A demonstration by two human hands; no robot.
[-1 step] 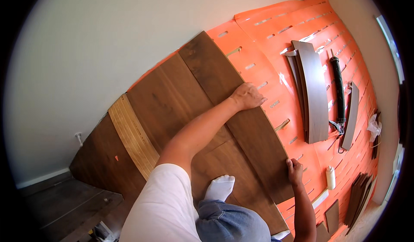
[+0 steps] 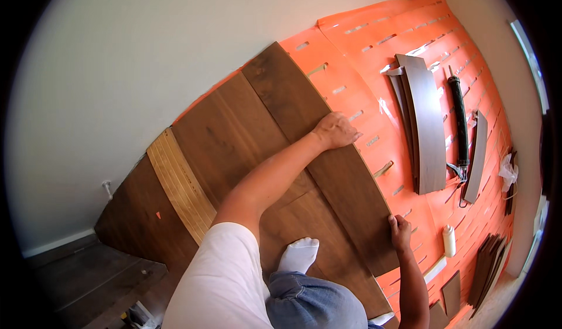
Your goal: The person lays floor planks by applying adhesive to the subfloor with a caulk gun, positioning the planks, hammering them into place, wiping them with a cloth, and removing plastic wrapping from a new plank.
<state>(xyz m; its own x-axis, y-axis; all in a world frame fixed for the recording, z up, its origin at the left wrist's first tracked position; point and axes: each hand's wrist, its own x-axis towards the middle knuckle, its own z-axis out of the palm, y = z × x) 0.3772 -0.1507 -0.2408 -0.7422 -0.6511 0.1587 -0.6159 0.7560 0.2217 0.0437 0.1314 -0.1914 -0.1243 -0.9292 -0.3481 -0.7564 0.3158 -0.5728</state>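
Along the right side of the wooden floor, a dark brown plank [image 2: 342, 179] lies flat with its long axis running from far left to near right. Its left long side sits against the neighbouring plank [image 2: 225, 118]; its right long side borders the orange underlay [image 2: 363, 89]. Both hands are on that right side, so the plank's body lies to the left of them. The left hand [image 2: 338, 131] reaches across the plank and rests about midway along the edge, fingers curled in; whether it grips the edge, I cannot tell. The right hand [image 2: 401, 232] is nearer the plank's near end, its fingers folded and thumb at the edge; the underside is hidden, so its hold is unclear too. Farther right, well apart from both hands, are a stack of planks [image 2: 430, 130] and a black caulking gun [image 2: 458, 118].
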